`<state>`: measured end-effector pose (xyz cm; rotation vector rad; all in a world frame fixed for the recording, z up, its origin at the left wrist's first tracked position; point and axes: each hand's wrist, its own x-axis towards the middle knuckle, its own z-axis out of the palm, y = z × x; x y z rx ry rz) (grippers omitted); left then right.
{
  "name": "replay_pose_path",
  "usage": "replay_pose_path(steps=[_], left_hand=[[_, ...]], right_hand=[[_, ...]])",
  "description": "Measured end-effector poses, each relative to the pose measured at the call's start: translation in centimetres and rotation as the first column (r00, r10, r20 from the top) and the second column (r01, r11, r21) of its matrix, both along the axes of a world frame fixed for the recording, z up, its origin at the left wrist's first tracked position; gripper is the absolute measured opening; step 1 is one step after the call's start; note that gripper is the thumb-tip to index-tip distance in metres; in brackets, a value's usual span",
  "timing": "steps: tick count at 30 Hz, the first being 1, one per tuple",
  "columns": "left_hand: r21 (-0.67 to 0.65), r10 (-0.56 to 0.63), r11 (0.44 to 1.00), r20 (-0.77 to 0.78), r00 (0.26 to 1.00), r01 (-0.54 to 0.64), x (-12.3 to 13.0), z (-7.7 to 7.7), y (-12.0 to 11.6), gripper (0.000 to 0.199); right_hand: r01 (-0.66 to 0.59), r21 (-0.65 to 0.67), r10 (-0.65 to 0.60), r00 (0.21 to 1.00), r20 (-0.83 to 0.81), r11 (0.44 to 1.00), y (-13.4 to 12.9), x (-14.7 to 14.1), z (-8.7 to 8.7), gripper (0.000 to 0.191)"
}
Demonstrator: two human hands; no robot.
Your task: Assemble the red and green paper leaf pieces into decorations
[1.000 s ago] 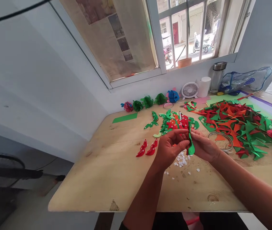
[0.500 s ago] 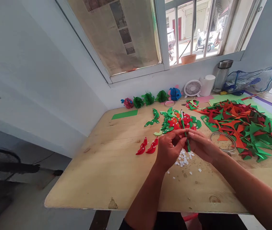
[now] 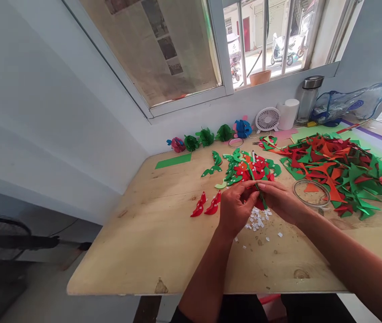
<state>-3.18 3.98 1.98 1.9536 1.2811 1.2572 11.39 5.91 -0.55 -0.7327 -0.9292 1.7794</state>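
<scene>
My left hand (image 3: 235, 205) and my right hand (image 3: 282, 202) meet over the table, both closed with fingertips on a thin green paper piece (image 3: 262, 200). Its exact shape is mostly hidden by the fingers. Just beyond my hands lies a heap of green, red and orange paper cut-outs (image 3: 234, 165) dotted with small white squares. Two red wavy cut-outs (image 3: 198, 205) rest left of my left hand. Small white paper squares (image 3: 257, 220) are scattered beneath my hands.
Red, green and orange paper scraps (image 3: 342, 166) spread across the right, beside a roll of tape or ring (image 3: 312, 194). Along the wall stand folded green paper figures (image 3: 206, 136), a small white fan (image 3: 267, 119) and a glass bottle (image 3: 308, 101). A green strip (image 3: 173, 161) lies back left.
The view has shifted slightly. The green paper piece has tilted and sunk lower between my fingers, while both hands stay together in nearly the same place.
</scene>
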Motion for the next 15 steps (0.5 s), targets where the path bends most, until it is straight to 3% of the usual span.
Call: replay_pose_path(steps=[5,15], left_hand=[[0.035,-0.014,0.999,-0.032,0.999,0.015,-0.07,-0.14,0.02,0.025],[0.021,-0.006,1.000,-0.022,1.000,0.007,-0.25,-0.25,-0.01,0.025]], right_hand=[[-0.061,0.071,0.055,0.995,0.082,0.996,-0.19,-0.14,0.37,0.025],[-0.072,0.088,0.063,0.993,0.095,0.994,-0.18,-0.07,0.36,0.025]])
